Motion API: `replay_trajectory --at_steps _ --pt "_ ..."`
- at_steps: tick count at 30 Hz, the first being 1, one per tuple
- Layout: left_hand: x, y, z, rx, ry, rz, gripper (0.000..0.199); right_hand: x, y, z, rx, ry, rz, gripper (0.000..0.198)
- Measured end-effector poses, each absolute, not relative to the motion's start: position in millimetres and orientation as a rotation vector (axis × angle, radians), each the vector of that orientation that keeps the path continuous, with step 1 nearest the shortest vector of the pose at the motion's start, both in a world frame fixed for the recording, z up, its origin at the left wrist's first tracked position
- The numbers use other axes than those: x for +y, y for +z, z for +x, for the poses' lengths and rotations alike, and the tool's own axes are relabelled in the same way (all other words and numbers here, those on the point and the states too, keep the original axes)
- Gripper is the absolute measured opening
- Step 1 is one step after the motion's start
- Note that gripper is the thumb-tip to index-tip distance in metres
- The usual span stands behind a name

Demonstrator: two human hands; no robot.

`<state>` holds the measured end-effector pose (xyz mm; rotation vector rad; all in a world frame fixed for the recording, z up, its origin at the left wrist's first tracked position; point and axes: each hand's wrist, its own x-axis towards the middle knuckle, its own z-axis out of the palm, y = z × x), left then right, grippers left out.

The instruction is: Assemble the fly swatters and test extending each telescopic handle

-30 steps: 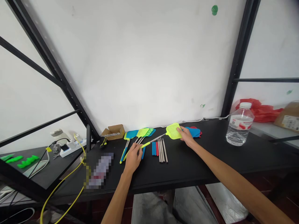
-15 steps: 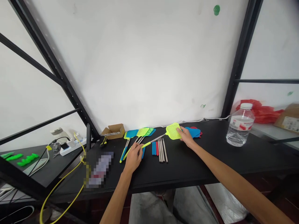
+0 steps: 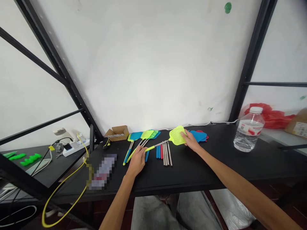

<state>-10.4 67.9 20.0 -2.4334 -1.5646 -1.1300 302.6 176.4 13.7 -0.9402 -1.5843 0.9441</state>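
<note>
Across the middle of the view I hold a yellow-green fly swatter (image 3: 177,136) with a thin metal shaft. My left hand (image 3: 137,161) is closed around its handle grip; my right hand (image 3: 191,140) pinches the right edge of its perforated head. Below the shaft, several metal rods (image 3: 167,155) lie side by side, with blue and red handle grips (image 3: 159,152) to their left. Behind my left hand lie several swatters with green and blue heads (image 3: 147,134). Blue swatter heads (image 3: 199,136) and a red one (image 3: 206,138) lie beyond my right hand.
A large water bottle (image 3: 248,129) stands at the right of the black table (image 3: 192,175). An open cardboard box (image 3: 117,133) sits at the back left. A yellow cable (image 3: 62,183) loops over the left edge, near a power strip (image 3: 76,147). Black metal posts (image 3: 248,57) flank the table.
The visible metal shaft between the grip and the swatter head looks slightly shorter. Both hands keep their hold, and the camera view has shifted a little.
</note>
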Motion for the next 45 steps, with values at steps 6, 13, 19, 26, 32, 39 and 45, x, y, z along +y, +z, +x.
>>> replay_trajectory --at_steps 6,13,19,26,32,39,45 --pt "65.8 23.3 -10.1 -1.558 -1.127 -2.434 0.036 173.9 13.7 303.3 -1.658 1.019 -0.812 0.047" --pt "67.5 22.3 -7.7 -1.598 -1.003 -2.216 0.026 170.8 13.1 298.7 -1.709 1.068 -0.874 0.049" --pt "72.3 16.1 -25.0 -1.792 -1.055 -1.774 0.03 180.5 5.4 302.9 -1.697 0.837 -1.059 0.054" --pt "70.0 10.8 -35.1 -1.954 -0.989 -1.543 0.027 171.8 8.4 302.9 -1.984 0.587 -1.102 0.04" --pt "73.5 8.6 -27.9 -1.956 -0.921 -1.617 0.023 163.3 11.2 276.5 -2.133 0.231 -1.515 0.039" --pt "70.2 19.8 -9.0 -1.874 -0.814 -1.816 0.029 162.1 18.6 252.5 -2.157 0.292 -1.724 0.041" --pt "70.9 15.7 0.2 -1.88 -0.634 -1.991 0.032 159.2 24.4 249.3 -2.17 0.316 -1.771 0.05"
